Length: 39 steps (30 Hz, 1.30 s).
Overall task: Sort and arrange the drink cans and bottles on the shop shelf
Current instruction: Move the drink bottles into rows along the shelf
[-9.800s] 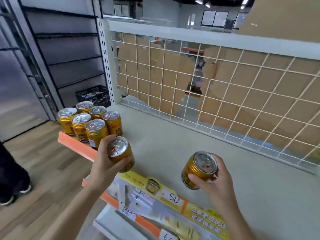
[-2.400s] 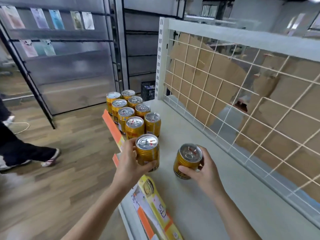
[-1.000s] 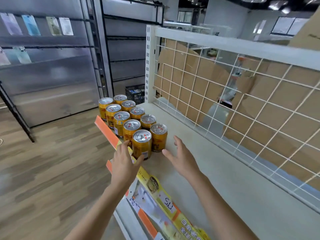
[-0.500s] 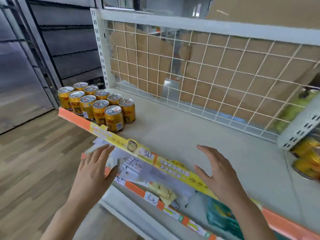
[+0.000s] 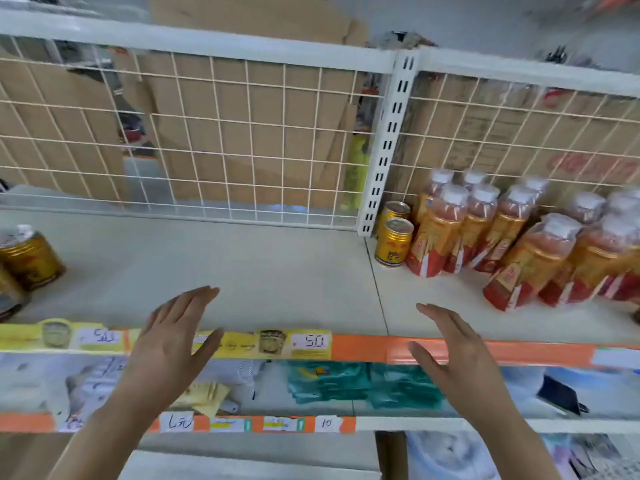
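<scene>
My left hand (image 5: 169,344) and my right hand (image 5: 453,351) hover empty over the front edge of the pale shelf (image 5: 277,271), fingers straight. Two gold cans (image 5: 394,242) stand one behind the other just right of the white upright post (image 5: 388,143). Beside them, to the right, stands a cluster of several white-capped bottles (image 5: 485,226) with gold and red labels. At the far left edge, part of the gold can group (image 5: 29,259) shows, cut off by the frame.
A white wire grid (image 5: 207,133) backs the shelf, with cardboard behind it. An orange and yellow price strip (image 5: 311,342) runs along the front edge. The lower shelf (image 5: 346,386) holds teal packets, papers and a dark object at the right.
The view has swung right from the can group at the left. Both hands, which let go of their cans earlier, have moved right with it, still empty. The two cans and bottles have come into view.
</scene>
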{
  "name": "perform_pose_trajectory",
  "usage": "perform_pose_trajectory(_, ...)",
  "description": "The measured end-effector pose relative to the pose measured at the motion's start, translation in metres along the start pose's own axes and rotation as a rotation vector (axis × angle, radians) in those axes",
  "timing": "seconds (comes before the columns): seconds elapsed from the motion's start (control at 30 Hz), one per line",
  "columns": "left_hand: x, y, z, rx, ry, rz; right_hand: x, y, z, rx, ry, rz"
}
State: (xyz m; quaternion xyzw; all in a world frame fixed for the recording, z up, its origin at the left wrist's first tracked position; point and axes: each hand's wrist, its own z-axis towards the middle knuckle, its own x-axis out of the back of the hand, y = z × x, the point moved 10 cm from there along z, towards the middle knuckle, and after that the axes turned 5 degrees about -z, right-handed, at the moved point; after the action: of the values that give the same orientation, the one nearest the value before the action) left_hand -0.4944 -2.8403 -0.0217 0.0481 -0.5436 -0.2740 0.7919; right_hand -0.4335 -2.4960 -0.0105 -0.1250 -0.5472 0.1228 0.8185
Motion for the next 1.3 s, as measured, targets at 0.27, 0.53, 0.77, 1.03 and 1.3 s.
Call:
perform_pose_trajectory(0.27,-0.085,0.111,0.083,-0.126,-0.083,-0.107,0.065,0.130,0.005,-0.148,0.098,-0.062)
perform_pose_trajectory(0.53,-0.148,0.222,0.146,-0.174,-0.074,-0.349,0.092,0.236,0.035,-0.247,0.101,-0.050)
perform_pose_trajectory(0.77,-0.182,0.265,0.209,0.017,0.019,-0.702,0.083,0.244,0.093,-0.153,0.075,0.300)
perform_pose_trajectory(1.03,-0.202,0.286,0.238,0.149,0.086,-0.741,0.043,0.265,0.115,-0.247,-0.005,0.584)
perform_pose_trajectory(1.3,-0.193,0.295,0.204,0.087,0.030,-0.648,0.043,0.258,0.105,-0.228,0.006,0.662)
